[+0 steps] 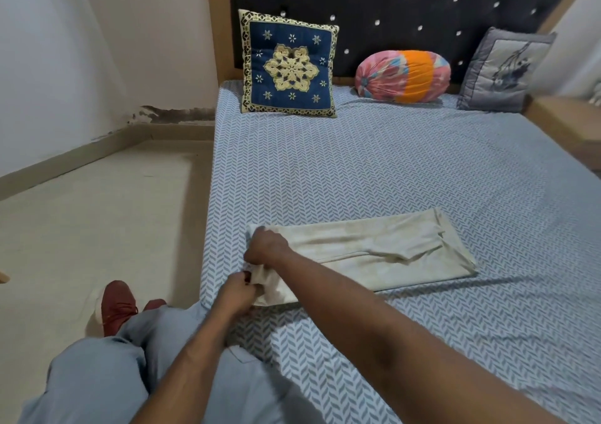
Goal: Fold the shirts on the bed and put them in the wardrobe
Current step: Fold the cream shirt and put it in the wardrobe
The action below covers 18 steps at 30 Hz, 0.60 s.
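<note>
A cream shirt lies folded lengthwise into a long strip on the blue herringbone bed sheet, near the bed's left front edge, with a sleeve laid over it. My right hand grips the shirt's left end at its far corner. My left hand pinches the same end at its near corner, lifting the cloth slightly. No wardrobe is in view.
A blue and gold cushion, a pink and orange bolster and a grey cushion lean against the dark headboard. A wooden side shelf is at right. Bare floor lies left of the bed, by my red shoe.
</note>
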### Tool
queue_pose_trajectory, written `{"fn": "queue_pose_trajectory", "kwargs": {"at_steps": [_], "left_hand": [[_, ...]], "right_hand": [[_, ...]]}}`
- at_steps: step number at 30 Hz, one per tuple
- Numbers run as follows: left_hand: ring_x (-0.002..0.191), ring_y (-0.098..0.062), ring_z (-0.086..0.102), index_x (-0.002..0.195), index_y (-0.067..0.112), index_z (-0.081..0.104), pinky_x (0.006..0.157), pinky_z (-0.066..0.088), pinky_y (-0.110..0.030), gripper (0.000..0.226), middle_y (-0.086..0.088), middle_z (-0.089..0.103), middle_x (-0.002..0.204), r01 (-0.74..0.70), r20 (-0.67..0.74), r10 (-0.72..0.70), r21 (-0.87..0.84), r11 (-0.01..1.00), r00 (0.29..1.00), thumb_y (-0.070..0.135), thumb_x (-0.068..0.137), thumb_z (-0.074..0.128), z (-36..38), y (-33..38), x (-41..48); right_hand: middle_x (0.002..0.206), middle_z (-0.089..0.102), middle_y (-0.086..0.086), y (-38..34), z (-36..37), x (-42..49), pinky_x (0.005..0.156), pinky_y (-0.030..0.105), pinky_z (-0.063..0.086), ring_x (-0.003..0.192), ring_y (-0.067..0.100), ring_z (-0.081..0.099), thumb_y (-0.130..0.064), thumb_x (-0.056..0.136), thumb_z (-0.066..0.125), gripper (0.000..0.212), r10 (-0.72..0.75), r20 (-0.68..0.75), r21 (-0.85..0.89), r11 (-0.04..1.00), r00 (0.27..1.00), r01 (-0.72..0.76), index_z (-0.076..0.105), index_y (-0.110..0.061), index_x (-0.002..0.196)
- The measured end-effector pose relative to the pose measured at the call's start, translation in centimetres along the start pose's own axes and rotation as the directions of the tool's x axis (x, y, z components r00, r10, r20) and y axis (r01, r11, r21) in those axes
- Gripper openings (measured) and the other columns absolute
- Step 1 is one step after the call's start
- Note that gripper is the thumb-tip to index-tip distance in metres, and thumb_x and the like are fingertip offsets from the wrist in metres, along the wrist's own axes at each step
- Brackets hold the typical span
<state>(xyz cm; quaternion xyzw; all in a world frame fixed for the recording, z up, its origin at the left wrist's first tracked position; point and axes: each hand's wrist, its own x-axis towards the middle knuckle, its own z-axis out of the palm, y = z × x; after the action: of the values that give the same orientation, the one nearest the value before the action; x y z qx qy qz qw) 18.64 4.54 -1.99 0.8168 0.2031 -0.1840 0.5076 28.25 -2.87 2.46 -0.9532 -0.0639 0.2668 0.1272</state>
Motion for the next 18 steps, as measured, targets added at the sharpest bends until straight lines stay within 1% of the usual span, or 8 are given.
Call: {"fn": "queue_pose_trajectory", "kwargs": {"at_steps": [2, 4, 6, 7, 10, 13, 16, 18], "left_hand": [[0.085, -0.03, 0.067, 0.094, 0.009, 0.069, 0.078, 0.055, -0.041, 0.014, -0.013, 0.072, 0.091, -0.007, -0.087, 0.013, 0.063, 0.998, 0.996, 0.011, 0.08, 0.067, -2.8, 0.2, -0.7], [0.081, -0.029, 0.066, 0.088, 0.012, 0.069, 0.071, 0.051, -0.034, 0.011, -0.011, 0.071, 0.086, 0.03, -0.206, -0.002, 0.132, 0.991, 0.979, 0.012, 0.078, 0.064, -5.8, 0.2, -1.5], [0.077, -0.031, 0.067, 0.084, 0.019, 0.065, 0.072, 0.053, -0.034, 0.011, -0.007, 0.071, 0.084, 0.069, -0.328, -0.016, 0.149, 0.986, 0.944, 0.02, 0.074, 0.061, -8.7, -0.3, -2.4], [0.077, -0.031, 0.067, 0.084, 0.02, 0.064, 0.072, 0.054, -0.034, 0.013, -0.005, 0.071, 0.083, 0.072, -0.368, -0.01, 0.156, 0.985, 0.93, 0.022, 0.072, 0.059, -9.6, -0.4, -2.8], [0.083, -0.029, 0.064, 0.086, 0.021, 0.063, 0.065, 0.038, -0.028, 0.01, 0.0, 0.065, 0.079, 0.077, -0.425, 0.06, 0.297, 0.952, 0.903, 0.016, 0.078, 0.062, -10.9, 0.0, -4.7], [0.071, -0.025, 0.063, 0.081, 0.013, 0.067, 0.058, 0.035, -0.028, 0.006, -0.001, 0.064, 0.07, -0.075, -0.412, 0.209, 0.318, 0.945, 0.887, 0.012, 0.075, 0.067, -9.8, 0.7, -5.3], [0.064, -0.014, 0.058, 0.084, 0.016, 0.071, 0.061, 0.039, -0.024, 0.011, 0.001, 0.064, 0.071, -0.211, -0.247, 0.274, 0.253, 0.944, 0.929, 0.012, 0.075, 0.072, -7.0, 1.6, -4.7], [0.066, -0.002, 0.057, 0.097, 0.026, 0.073, 0.064, 0.042, -0.021, 0.02, 0.008, 0.064, 0.075, -0.29, -0.127, 0.31, 0.158, 0.944, 0.942, 0.022, 0.077, 0.077, -4.7, 2.6, -4.5]], "right_hand": [[0.13, 0.057, 0.018, -2.1, -0.3, 0.1, 0.089, 0.037, 0.049, 0.116, 0.033, 0.058, -0.029, 0.09, 0.059, 0.085, -0.06, -0.036, 0.073, 0.995, 0.998, 0.063, 0.007, -0.012, 0.156], [0.121, 0.06, 0.017, -5.0, -0.5, 0.4, 0.077, 0.033, 0.051, 0.101, 0.031, 0.064, -0.024, 0.088, 0.058, 0.088, -0.132, -0.06, 0.164, 0.976, 0.989, 0.141, 0.003, -0.026, 0.156], [0.117, 0.058, 0.016, -8.2, -0.4, 0.7, 0.071, 0.034, 0.056, 0.09, 0.03, 0.066, -0.018, 0.085, 0.055, 0.081, -0.189, -0.047, 0.284, 0.939, 0.981, 0.195, 0.014, -0.034, 0.153], [0.119, 0.055, 0.016, -9.2, -0.5, 1.0, 0.076, 0.038, 0.058, 0.095, 0.032, 0.065, -0.017, 0.084, 0.053, 0.075, -0.204, -0.029, 0.307, 0.93, 0.978, 0.203, 0.023, -0.032, 0.15], [0.123, 0.055, 0.017, -11.3, -0.2, 1.6, 0.083, 0.036, 0.051, 0.11, 0.034, 0.059, -0.018, 0.088, 0.05, 0.041, -0.24, 0.005, 0.24, 0.943, 0.971, 0.231, 0.055, -0.011, 0.128], [0.124, 0.055, 0.018, -9.6, -0.1, 1.8, 0.076, 0.035, 0.053, 0.102, 0.031, 0.063, -0.021, 0.089, 0.054, 0.033, -0.254, -0.014, 0.22, 0.943, 0.967, 0.251, 0.06, -0.003, 0.116], [0.128, 0.041, 0.014, -4.8, -1.2, 1.1, 0.059, 0.033, 0.058, 0.101, 0.033, 0.064, -0.023, 0.083, 0.071, 0.06, -0.244, -0.006, 0.321, 0.918, 0.97, 0.233, 0.049, -0.005, 0.135], [0.139, 0.032, 0.012, -0.3, -2.3, 0.8, 0.074, 0.035, 0.057, 0.118, 0.033, 0.053, -0.019, 0.08, 0.074, 0.079, -0.253, -0.022, 0.274, 0.929, 0.967, 0.25, 0.034, -0.011, 0.149]]}}
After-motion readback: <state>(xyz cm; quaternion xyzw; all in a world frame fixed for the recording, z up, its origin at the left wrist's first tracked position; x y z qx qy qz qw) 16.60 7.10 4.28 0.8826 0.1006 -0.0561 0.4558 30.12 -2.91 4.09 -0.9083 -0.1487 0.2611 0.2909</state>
